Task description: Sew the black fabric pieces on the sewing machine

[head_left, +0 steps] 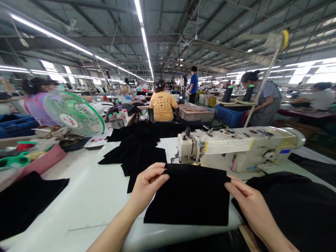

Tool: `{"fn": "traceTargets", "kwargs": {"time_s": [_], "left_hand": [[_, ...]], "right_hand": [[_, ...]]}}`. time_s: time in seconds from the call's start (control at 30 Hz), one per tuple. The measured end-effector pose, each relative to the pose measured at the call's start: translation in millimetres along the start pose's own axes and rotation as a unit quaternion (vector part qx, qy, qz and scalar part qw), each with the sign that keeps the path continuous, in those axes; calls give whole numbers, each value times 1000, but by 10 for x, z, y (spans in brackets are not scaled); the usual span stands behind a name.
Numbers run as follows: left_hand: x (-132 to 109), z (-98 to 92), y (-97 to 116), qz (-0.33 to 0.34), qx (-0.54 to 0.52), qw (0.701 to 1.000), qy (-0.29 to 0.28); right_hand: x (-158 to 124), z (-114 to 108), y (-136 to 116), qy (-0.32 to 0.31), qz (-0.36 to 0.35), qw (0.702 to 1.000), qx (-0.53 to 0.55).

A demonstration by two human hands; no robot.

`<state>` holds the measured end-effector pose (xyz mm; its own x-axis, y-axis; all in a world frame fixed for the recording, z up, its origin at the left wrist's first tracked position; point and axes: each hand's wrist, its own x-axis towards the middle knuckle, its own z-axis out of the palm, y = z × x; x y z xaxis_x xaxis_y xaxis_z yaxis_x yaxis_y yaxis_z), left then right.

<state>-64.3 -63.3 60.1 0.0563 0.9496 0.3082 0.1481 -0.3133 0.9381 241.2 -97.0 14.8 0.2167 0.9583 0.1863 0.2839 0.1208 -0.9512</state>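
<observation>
1. A long white desk (78,206) is seen running away from the viewer through a large garment workshop, with further desks and seated co-workers beyond it.
2. An industrial sewing machine (236,147) is set on the desk, right of centre, with a paper label (228,146) fixed to its arm.
3. A green-and-white electric fan (73,113) is placed near the desk's far left edge, and a blue plastic crate (229,115) is seen beyond the machine.
4. A large black cloth (283,196) is spread over the near right corner of the desk, and another black cloth (26,206) lies along the near left edge.
5. A loose pile of black fabric pieces (133,154) is heaped left of the machine, behind the hands.
6. A rectangular black fabric piece (186,196) is laid flat on the desk near its front edge, just in front of the sewing machine.
7. The left edge of that piece is pinched by the left hand (149,185).
8. Its right corner is gripped by the right hand (249,203), and the two hands are held well apart.
</observation>
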Motion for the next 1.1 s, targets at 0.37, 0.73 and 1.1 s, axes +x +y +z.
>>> {"fn": "traceTargets", "kwargs": {"time_s": [0.37, 0.73, 1.1], "left_hand": [[-139, 201, 49, -91, -165, 976, 109], [-150, 288, 36, -77, -215, 957, 177], [-153, 324, 65, 4, -151, 969, 194]], "right_hand": [[-85, 172, 10, 121, 149, 958, 215], [-140, 164, -159, 142, 177, 937, 265], [-131, 157, -259, 167, 225, 903, 327]]}}
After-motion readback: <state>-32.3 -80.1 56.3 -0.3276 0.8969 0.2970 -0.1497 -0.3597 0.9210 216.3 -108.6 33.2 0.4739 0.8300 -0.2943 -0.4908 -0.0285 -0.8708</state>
